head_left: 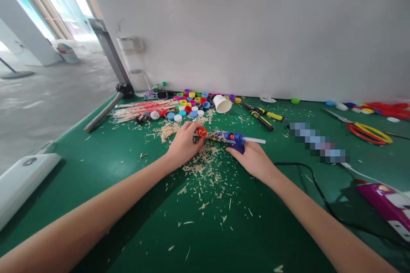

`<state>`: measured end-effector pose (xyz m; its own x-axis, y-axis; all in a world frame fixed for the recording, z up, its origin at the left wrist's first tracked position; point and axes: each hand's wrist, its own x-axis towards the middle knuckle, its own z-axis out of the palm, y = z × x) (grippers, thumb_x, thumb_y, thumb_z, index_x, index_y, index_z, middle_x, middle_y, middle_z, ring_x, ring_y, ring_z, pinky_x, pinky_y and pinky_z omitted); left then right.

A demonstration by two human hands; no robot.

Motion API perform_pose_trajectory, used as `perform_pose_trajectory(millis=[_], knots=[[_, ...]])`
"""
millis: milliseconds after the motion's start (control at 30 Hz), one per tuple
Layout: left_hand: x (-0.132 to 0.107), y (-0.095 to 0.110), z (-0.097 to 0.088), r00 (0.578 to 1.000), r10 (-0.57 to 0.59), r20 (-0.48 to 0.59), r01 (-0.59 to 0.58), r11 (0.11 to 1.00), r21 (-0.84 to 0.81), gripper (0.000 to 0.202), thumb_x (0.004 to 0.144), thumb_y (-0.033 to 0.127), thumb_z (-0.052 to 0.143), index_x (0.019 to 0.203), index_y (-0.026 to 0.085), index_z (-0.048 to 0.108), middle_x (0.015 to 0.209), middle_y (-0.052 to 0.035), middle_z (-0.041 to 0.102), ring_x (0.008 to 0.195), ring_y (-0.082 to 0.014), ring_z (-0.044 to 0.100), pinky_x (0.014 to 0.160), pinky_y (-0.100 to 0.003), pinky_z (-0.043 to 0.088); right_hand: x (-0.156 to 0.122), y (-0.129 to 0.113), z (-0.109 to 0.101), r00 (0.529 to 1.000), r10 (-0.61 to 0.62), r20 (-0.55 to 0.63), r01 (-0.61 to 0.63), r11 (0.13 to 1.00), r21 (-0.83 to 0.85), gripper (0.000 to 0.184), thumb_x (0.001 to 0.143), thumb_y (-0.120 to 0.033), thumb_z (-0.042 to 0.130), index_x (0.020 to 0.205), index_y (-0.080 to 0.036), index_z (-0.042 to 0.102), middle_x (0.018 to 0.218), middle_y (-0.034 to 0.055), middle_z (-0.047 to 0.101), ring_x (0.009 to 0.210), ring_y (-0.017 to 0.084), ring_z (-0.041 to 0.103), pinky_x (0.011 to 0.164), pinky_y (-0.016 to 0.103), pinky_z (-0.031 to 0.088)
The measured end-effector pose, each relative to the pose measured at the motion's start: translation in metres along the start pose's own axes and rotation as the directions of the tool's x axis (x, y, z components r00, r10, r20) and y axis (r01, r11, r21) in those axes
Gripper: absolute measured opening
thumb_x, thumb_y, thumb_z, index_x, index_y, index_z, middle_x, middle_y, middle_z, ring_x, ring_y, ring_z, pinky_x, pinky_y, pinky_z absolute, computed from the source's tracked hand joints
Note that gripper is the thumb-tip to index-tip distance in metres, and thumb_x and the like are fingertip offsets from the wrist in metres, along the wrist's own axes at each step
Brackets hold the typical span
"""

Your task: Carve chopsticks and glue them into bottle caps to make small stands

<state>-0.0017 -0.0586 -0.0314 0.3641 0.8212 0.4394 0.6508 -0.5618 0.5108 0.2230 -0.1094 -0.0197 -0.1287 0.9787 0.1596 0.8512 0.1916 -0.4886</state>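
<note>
My left hand (183, 142) is closed in a pinch on a red bottle cap (202, 132), held just above the green table (96, 187). My right hand (251, 157) grips a blue hot glue gun (235, 139), whose nozzle points left at the cap. A clear glue stick (256, 140) juts out of the gun's back end to the right. Wood shavings (205, 162) lie scattered under and between both hands.
Behind the hands lie several coloured bottle caps (192, 104), a bundle of wooden sticks (144, 108), a tipped white paper cup (222, 104), yellow-handled tools (264, 117), red-and-yellow scissors (368, 132). A black cable (320, 192) runs right. A white wall (256, 33) closes off the back.
</note>
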Motion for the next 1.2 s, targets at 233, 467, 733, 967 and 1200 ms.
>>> perform_pose_trajectory(millis=[233,467,733,967,1200], knots=[[-0.001,0.000,0.001,0.999,0.018,0.028,-0.017,1.000,-0.012,0.023,0.085,0.024,0.056,0.108,0.020,0.054,0.105,-0.0068,0.057,0.096,-0.0205,0.057,0.084,-0.038,0.050,-0.001,0.001,0.002,1.000,0.001,-0.022,-0.001,1.000,-0.017,0.037,0.086,-0.041,0.051,0.111,-0.018,0.068,0.105,0.0127,0.071,0.095,0.030,0.065,0.078,0.042,0.050],[0.000,-0.001,-0.001,0.999,0.031,0.043,-0.030,0.999,-0.026,0.022,0.086,0.022,0.055,0.107,0.022,0.054,0.106,-0.0055,0.059,0.097,-0.0199,0.057,0.084,-0.038,0.050,-0.004,0.005,0.002,0.999,0.031,-0.010,-0.031,0.997,-0.068,0.037,0.087,-0.041,0.047,0.106,-0.018,0.069,0.094,0.0131,0.071,0.086,0.030,0.065,0.072,0.040,0.048],[0.000,-0.002,0.001,0.995,0.064,0.074,-0.059,0.996,-0.061,0.025,0.087,0.024,0.055,0.112,0.024,0.054,0.110,-0.0049,0.061,0.100,-0.0208,0.060,0.084,-0.039,0.052,-0.003,0.010,0.005,0.996,0.032,-0.081,-0.037,0.997,-0.063,0.033,0.084,-0.040,0.050,0.098,-0.019,0.071,0.084,0.0111,0.071,0.077,0.027,0.065,0.068,0.039,0.048],[0.000,-0.004,0.002,0.992,0.068,0.102,-0.064,0.997,-0.037,0.033,0.087,0.022,0.055,0.120,0.025,0.053,0.118,-0.0049,0.061,0.104,-0.0214,0.059,0.087,-0.041,0.052,-0.002,0.005,0.002,0.996,0.074,-0.052,-0.075,0.997,-0.015,0.034,0.083,-0.042,0.052,0.100,-0.019,0.070,0.091,0.0120,0.072,0.084,0.029,0.066,0.072,0.041,0.050],[0.000,-0.007,0.002,0.989,0.089,0.116,-0.084,0.995,-0.044,0.034,0.088,0.024,0.054,0.122,0.026,0.054,0.120,-0.0046,0.062,0.110,-0.0229,0.057,0.093,-0.043,0.050,-0.003,0.004,0.001,0.995,0.090,-0.046,-0.091,0.996,-0.024,0.033,0.082,-0.043,0.053,0.099,-0.020,0.070,0.090,0.0118,0.071,0.085,0.030,0.066,0.072,0.042,0.050]])
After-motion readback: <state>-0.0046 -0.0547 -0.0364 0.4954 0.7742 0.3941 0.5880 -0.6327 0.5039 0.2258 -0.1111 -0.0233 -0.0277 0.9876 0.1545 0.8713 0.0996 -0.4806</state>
